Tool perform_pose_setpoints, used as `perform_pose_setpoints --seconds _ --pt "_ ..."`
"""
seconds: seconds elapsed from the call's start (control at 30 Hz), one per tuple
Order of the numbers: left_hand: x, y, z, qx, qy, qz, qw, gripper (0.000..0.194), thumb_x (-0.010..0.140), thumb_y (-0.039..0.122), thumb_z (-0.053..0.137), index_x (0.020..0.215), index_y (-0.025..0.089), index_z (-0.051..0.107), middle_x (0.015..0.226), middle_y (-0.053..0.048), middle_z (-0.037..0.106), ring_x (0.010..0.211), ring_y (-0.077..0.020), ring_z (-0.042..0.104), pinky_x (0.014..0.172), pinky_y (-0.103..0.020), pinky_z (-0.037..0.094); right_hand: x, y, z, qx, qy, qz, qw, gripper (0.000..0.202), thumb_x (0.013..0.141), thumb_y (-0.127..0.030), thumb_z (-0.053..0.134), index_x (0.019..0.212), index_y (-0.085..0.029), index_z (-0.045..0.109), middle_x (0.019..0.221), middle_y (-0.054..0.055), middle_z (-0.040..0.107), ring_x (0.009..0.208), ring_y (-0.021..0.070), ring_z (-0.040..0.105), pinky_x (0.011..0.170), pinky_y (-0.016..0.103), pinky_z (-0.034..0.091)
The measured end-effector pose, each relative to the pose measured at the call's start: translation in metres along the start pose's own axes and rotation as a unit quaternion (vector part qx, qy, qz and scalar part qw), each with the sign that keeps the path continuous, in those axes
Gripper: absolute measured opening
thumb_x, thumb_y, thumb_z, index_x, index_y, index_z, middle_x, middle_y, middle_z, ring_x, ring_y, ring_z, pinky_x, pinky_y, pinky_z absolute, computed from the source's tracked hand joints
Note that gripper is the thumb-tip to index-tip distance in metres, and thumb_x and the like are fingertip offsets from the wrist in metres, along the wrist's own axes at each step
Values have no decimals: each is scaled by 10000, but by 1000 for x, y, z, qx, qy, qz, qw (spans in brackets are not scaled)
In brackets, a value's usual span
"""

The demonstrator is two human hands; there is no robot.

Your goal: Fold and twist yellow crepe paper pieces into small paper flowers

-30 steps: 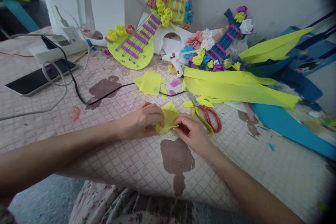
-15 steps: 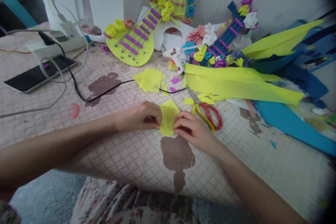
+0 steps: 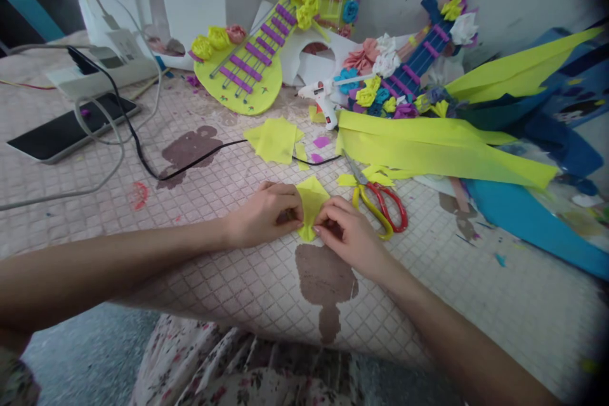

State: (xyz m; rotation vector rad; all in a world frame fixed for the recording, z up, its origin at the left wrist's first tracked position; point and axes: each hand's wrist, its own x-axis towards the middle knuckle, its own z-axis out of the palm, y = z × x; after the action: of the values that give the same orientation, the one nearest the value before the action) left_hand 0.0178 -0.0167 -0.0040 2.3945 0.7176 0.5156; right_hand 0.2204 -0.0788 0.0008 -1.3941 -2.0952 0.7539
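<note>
A small piece of yellow crepe paper (image 3: 311, 195) is held between my two hands, low over the table. My left hand (image 3: 273, 212) pinches its left edge between thumb and fingertips. On the right edge, my right hand (image 3: 346, 228) grips it the same way. The lower end is gathered and narrow, while the upper end spreads to a point. Beyond it lies a stack of cut yellow paper pieces (image 3: 276, 139). Scissors with red and yellow handles (image 3: 380, 206) rest just right of my right hand.
A white glue gun (image 3: 321, 101) lies behind, its black cord crossing the table. Long yellow paper strips (image 3: 428, 149) and a blue strip (image 3: 533, 216) lie to the right. Decorated paper guitars (image 3: 252, 70) lean at the back. A tablet-like device (image 3: 61, 133) and a power strip (image 3: 102, 70) are left.
Both hands have drawn closer together. The yellow paper between them is now narrower and pinched in at its lower end. The view has shifted slightly.
</note>
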Motion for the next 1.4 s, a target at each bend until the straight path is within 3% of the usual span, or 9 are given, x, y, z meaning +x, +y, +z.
perform_pose_setpoints --seconds 0.87,1.4 --pt "0 7 10 54 40 -44 997 44 787 177 591 827 159 585 859 -14 605 840 -174 570 796 -346 340 1 -3 10 -88 29 8 996 113 800 -105 542 763 -197 488 859 23 511 776 152 521 666 288 433" --pt "-1 5 10 73 34 -24 996 28 804 177 552 793 162 572 852 -21 599 826 -163 558 790 -329 348 0 -2 14 -107 44 3 993 95 808 -128 506 776 -211 472 877 39 512 779 170 530 676 318 460"
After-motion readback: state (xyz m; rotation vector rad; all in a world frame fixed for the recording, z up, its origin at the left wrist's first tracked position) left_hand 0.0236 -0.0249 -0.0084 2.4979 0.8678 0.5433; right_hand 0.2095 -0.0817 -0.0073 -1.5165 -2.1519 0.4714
